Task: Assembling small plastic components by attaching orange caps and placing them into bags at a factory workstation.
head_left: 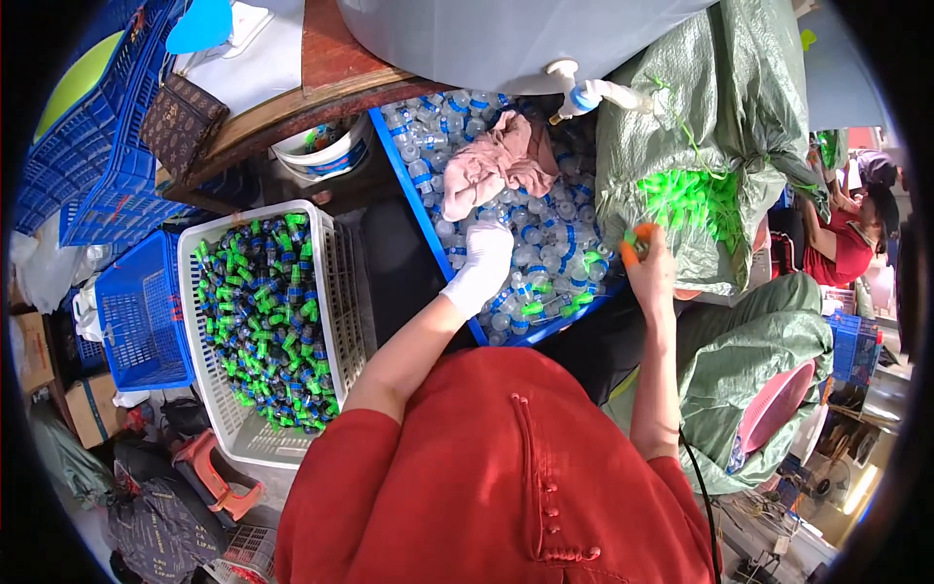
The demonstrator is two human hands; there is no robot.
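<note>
Red shirt (pixel 506 477); hands maybe sorting vials (pixel 545 243).

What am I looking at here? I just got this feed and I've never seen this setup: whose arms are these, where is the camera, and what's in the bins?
This is one wide fisheye camera worn on a person's head, looking down, so straight edges bend near the rim. The red shirt and both forearms belong to the wearer. The left hand, in a white glove, rests in a blue tray full of small clear parts with blue bands. The bare right hand holds a small green piece at the tray's right edge, beside a green sack spilling bright green caps. A pink cloth lies on the parts. Left of the tray, a white basket holds pieces with green and blue on them. Another person sits far right.
</note>
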